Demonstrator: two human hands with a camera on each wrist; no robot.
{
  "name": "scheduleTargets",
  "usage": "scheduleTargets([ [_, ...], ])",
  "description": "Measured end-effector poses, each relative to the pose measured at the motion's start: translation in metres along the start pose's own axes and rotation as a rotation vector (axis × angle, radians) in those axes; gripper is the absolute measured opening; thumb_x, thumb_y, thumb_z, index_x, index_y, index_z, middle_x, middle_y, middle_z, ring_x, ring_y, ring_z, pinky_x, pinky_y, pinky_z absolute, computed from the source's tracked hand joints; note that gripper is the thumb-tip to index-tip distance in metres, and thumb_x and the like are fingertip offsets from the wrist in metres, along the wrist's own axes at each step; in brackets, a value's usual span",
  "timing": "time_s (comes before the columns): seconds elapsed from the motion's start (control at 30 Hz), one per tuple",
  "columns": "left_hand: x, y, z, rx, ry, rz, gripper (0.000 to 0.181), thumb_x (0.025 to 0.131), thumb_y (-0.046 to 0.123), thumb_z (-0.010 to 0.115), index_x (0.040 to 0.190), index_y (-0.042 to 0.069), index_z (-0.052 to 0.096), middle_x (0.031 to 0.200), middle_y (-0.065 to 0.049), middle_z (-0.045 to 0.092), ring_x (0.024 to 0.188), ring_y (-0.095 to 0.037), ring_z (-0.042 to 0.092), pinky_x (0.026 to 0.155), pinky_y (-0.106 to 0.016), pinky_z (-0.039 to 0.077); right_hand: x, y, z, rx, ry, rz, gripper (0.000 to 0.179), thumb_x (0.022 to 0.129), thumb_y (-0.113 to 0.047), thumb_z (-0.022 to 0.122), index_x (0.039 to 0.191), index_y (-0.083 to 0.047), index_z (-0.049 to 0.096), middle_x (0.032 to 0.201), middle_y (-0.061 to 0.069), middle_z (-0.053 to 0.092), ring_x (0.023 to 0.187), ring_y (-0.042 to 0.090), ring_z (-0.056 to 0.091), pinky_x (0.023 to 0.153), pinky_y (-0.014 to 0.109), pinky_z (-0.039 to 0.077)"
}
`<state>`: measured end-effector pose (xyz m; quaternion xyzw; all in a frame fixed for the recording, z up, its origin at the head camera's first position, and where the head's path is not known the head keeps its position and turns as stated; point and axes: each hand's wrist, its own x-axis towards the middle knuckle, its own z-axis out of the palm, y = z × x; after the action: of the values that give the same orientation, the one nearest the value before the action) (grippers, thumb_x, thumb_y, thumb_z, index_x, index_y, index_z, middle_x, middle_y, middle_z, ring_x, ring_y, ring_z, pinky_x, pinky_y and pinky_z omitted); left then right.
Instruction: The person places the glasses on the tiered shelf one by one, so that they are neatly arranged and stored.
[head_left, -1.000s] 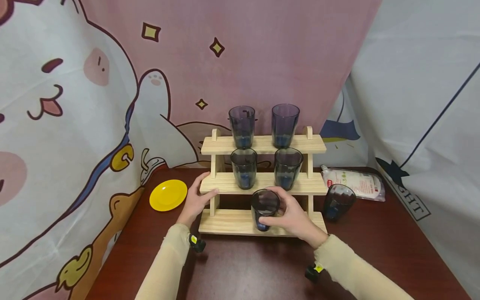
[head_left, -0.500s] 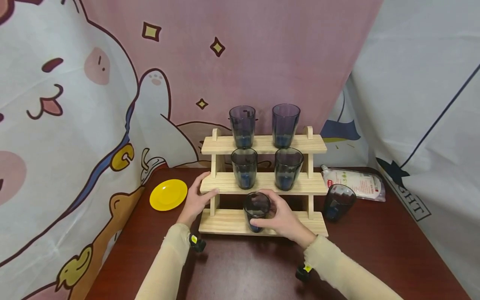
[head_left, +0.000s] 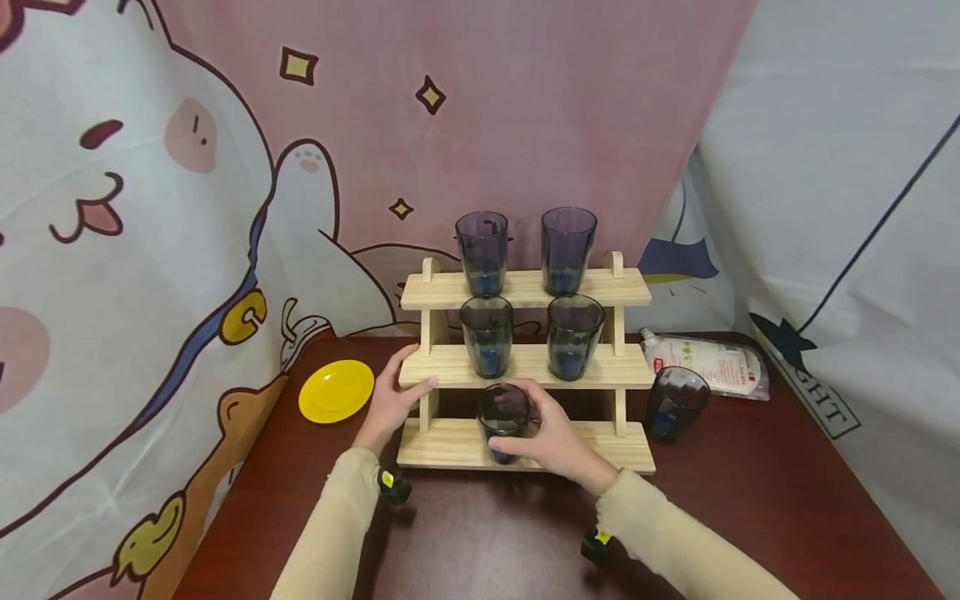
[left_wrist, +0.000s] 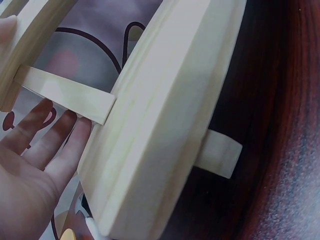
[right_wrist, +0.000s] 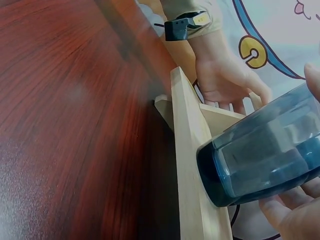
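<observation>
A three-tier wooden display shelf [head_left: 600,446] stands on the table. My left hand [head_left: 385,404] grips the left end of its middle tier, thumb at the front edge; in the left wrist view its fingers [left_wrist: 68,145] lie beside the upright post [left_wrist: 67,92]. My right hand [head_left: 555,440] holds a dark tinted drinking glass [head_left: 504,408], thumb in front and fingers behind. This glass is upright at the bottom tier, left of its middle; in the right wrist view its base [right_wrist: 212,172] is right at the board. Two smoky glasses [head_left: 487,333] stand on the middle tier.
Two purple-tinted glasses [head_left: 568,250] stand on the top tier. Another dark glass [head_left: 677,404] is on the table right of the shelf, before a white spouted pouch [head_left: 723,367]. A yellow plate [head_left: 336,392] lies at left. Printed cloth [head_left: 570,100] hangs behind.
My right hand has shifted left along the bottom tier with the glass, more slowly over the last half second. My left hand has kept its hold on the shelf.
</observation>
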<state>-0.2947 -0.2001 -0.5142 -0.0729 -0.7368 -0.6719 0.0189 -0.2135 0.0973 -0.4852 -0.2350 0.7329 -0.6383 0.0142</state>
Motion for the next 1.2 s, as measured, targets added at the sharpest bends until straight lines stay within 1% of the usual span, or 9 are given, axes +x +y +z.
scheduleTargets([
  [0.1, 0.0, 0.0, 0.0, 0.013, 0.003, -0.001, 0.069, 0.093, 0.02, 0.083, 0.152, 0.035, 0.05, 0.143, -0.014, 0.056, 0.101, -0.026, 0.068, 0.081, -0.038, 0.06, 0.001, 0.0, 0.003, -0.014, 0.011, 0.011, 0.077, 0.082, -0.015, 0.093, 0.148, -0.02, 0.053, 0.135, 0.007, 0.066, 0.119, 0.032, 0.066, 0.101, 0.051, 0.054],
  [0.17, 0.0, 0.001, 0.0, 0.016, 0.003, -0.003, 0.069, 0.093, 0.022, 0.083, 0.152, 0.035, 0.05, 0.143, -0.014, 0.056, 0.102, -0.025, 0.067, 0.081, -0.038, 0.06, 0.002, 0.0, 0.006, -0.037, 0.022, 0.017, 0.078, 0.081, -0.017, 0.093, 0.148, -0.022, 0.053, 0.134, 0.006, 0.066, 0.12, 0.029, 0.066, 0.101, 0.046, 0.054],
  [0.27, -0.001, 0.002, 0.0, 0.003, 0.002, -0.003, 0.069, 0.093, 0.021, 0.083, 0.152, 0.035, 0.051, 0.142, -0.015, 0.057, 0.102, -0.025, 0.067, 0.082, -0.038, 0.06, 0.004, 0.0, 0.009, -0.08, 0.034, 0.02, 0.08, 0.08, -0.021, 0.095, 0.147, -0.024, 0.052, 0.134, 0.002, 0.066, 0.12, 0.024, 0.066, 0.101, 0.038, 0.053],
  [0.37, -0.001, 0.002, 0.0, -0.007, 0.0, -0.002, 0.068, 0.094, 0.018, 0.083, 0.152, 0.034, 0.051, 0.142, -0.016, 0.057, 0.103, -0.025, 0.068, 0.082, -0.038, 0.06, 0.006, 0.001, 0.013, -0.111, 0.045, 0.02, 0.081, 0.079, -0.025, 0.096, 0.147, -0.026, 0.052, 0.133, 0.0, 0.066, 0.12, 0.021, 0.065, 0.1, 0.035, 0.053],
  [0.7, 0.0, 0.003, 0.0, -0.001, 0.002, -0.002, 0.069, 0.093, 0.018, 0.083, 0.152, 0.035, 0.051, 0.144, -0.013, 0.056, 0.106, -0.027, 0.067, 0.085, -0.041, 0.06, 0.008, -0.001, 0.02, -0.149, 0.064, 0.024, 0.084, 0.078, -0.03, 0.096, 0.147, -0.027, 0.049, 0.136, 0.003, 0.065, 0.123, 0.022, 0.064, 0.101, 0.041, 0.052],
  [0.93, 0.001, 0.002, -0.001, 0.006, 0.005, -0.004, 0.069, 0.093, 0.019, 0.083, 0.152, 0.034, 0.051, 0.144, -0.014, 0.056, 0.107, -0.027, 0.066, 0.084, -0.039, 0.06, 0.007, -0.002, 0.021, -0.175, 0.072, 0.025, 0.085, 0.078, -0.032, 0.096, 0.148, -0.027, 0.048, 0.136, 0.001, 0.065, 0.121, 0.02, 0.065, 0.1, 0.041, 0.053],
  [1.07, 0.0, 0.002, -0.001, 0.011, 0.011, -0.013, 0.068, 0.093, 0.021, 0.083, 0.152, 0.035, 0.051, 0.143, -0.014, 0.057, 0.105, -0.026, 0.067, 0.084, -0.039, 0.06, 0.004, -0.003, 0.017, -0.187, 0.069, 0.043, 0.092, 0.076, -0.032, 0.098, 0.152, -0.024, 0.046, 0.136, 0.001, 0.065, 0.124, 0.02, 0.063, 0.104, 0.045, 0.051],
  [1.2, -0.002, 0.003, 0.0, 0.014, 0.013, -0.019, 0.068, 0.093, 0.021, 0.084, 0.151, 0.036, 0.051, 0.144, -0.012, 0.056, 0.105, -0.026, 0.067, 0.085, -0.039, 0.06, -0.005, -0.006, 0.006, -0.179, 0.054, 0.059, 0.096, 0.077, -0.031, 0.097, 0.155, -0.019, 0.043, 0.137, 0.004, 0.064, 0.129, 0.025, 0.06, 0.109, 0.052, 0.048],
])
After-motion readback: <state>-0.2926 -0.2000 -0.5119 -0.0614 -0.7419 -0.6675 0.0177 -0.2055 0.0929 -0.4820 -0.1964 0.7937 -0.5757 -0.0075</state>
